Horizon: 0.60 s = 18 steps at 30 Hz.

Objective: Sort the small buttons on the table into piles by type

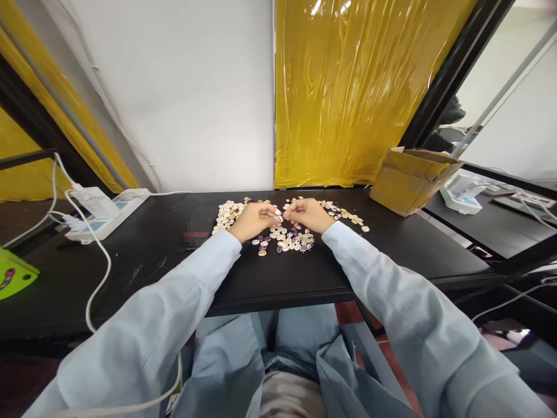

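My left hand (257, 219) and my right hand (310, 214) meet fingertip to fingertip above the black table (278, 284). Each is closed in a pinch around small white pieces too tiny to make out fully. They look like the flat oval button-like pieces with holes lying all around. A pile of cream pieces (226, 216) sits beside my left hand. Just in front of my hands lies a mixed cluster of white pieces (289, 239) and purple pieces (279, 249). More pale and yellowish pieces (348, 215) trail off past my right hand.
An open cardboard box (404, 183) stands at the back right. At the left, a white power strip (102, 220) has plugs in it, and its cable (104, 278) runs over the table edge. A bright green object (15, 273) is at the far left. Yellow plastic sheeting (348, 87) hangs behind.
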Available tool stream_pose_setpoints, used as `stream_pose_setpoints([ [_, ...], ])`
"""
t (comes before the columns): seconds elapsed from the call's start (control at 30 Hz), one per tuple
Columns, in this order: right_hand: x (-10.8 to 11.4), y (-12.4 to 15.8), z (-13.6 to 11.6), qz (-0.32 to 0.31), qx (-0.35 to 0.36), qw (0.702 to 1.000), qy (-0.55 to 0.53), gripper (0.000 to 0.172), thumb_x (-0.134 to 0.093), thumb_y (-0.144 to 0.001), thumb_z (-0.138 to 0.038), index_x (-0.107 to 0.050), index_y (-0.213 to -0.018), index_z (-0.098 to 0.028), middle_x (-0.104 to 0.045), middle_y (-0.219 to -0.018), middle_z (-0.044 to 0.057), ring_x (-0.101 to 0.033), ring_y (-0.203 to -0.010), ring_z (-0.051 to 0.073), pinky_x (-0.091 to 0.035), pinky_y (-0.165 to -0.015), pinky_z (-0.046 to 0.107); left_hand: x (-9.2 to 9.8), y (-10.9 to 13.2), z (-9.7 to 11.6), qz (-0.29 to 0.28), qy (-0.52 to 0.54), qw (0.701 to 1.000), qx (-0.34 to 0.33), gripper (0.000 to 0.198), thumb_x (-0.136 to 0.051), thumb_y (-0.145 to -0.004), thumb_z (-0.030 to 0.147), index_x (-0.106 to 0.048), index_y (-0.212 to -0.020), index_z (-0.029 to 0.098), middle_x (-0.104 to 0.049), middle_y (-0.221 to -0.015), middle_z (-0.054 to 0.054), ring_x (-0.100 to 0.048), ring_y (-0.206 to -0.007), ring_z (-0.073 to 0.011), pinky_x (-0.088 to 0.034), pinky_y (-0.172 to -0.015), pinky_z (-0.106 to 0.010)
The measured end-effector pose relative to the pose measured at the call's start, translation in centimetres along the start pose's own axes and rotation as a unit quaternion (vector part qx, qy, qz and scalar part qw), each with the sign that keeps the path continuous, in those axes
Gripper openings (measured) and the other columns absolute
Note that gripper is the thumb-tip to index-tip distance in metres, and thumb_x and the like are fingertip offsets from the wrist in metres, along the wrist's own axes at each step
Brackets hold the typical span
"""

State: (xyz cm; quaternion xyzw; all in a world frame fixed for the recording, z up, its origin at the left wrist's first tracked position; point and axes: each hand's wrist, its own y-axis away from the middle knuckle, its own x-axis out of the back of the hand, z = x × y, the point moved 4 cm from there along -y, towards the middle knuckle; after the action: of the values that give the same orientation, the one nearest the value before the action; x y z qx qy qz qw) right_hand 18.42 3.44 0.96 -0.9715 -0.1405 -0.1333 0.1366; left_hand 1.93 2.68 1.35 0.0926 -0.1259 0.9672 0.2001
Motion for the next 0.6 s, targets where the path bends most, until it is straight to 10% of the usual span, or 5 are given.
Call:
stream_pose_setpoints([
  [0.6,-0.63,0.21,-0.1,-0.012,-0.009,1.0,-0.005,0.006,-0.067,-0.067,-0.016,-0.064,-0.07,-0.012,-0.064,-0.06,0.002,-0.059,-0.051,0.01,-0.053,-0.051,0.022,0.19,0.54,0.59,0.069,0.086,0.99,0.085,0.02,-0.076,-0.067,0.019,-0.057,-0.072,0.012,-0.071,-0.079,-0.007,-0.07,-0.08,-0.0174,-0.055,-0.08,-0.03],
])
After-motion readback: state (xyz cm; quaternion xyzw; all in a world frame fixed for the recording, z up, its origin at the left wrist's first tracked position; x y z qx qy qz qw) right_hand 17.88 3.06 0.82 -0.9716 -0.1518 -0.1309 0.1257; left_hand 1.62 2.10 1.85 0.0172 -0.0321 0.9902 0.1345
